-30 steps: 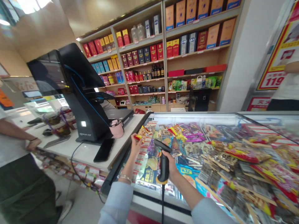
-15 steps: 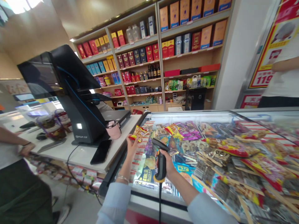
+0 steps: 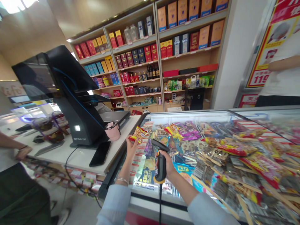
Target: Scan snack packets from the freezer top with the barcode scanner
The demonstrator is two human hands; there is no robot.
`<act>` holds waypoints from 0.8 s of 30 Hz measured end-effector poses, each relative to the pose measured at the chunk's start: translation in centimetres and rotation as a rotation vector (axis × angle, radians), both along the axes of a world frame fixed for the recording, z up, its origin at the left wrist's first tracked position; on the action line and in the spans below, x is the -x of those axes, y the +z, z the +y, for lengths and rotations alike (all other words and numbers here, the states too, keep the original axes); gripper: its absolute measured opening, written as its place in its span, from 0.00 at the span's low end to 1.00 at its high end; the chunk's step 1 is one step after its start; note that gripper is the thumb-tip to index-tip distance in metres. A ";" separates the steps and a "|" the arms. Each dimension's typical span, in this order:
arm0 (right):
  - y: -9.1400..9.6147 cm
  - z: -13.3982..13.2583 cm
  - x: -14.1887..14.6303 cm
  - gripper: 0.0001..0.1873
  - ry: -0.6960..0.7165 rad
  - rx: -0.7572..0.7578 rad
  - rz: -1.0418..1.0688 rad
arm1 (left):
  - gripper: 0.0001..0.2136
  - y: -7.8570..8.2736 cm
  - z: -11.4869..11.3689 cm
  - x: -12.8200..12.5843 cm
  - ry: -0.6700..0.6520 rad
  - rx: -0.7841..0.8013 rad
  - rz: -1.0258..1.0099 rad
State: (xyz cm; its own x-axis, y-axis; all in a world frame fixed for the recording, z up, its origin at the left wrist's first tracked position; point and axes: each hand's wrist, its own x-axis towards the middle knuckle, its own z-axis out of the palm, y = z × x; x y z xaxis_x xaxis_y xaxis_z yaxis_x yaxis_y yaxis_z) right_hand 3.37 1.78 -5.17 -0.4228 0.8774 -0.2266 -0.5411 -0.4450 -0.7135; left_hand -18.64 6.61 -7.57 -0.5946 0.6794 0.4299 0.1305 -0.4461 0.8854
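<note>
Pinched in my left hand is a red and yellow snack packet, held over the left end of the glass-topped display case. My right hand wraps round the handle of a black and yellow barcode scanner. The scanner's head points up and left, towards the packet, with a gap between them. Its cable hangs down over the case's front edge. Beneath both hands lie colourful snack packets, among them a purple one and a blue one.
Left of the case, a white counter bears a black register, a phone and a pink cup. Red and yellow packets pile up at right. One person stands left, another right. Shelves of boxes line the back.
The view has shifted slightly, so the register and shelves sit a little further left. Both hands keep their hold on the snack packet and the scanner, almost unmoved.
</note>
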 end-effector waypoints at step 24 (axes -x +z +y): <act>6.0 -1.0 -5.9 0.19 -0.037 -0.042 0.075 | 0.31 4.7 -0.8 -8.3 -0.420 0.302 0.163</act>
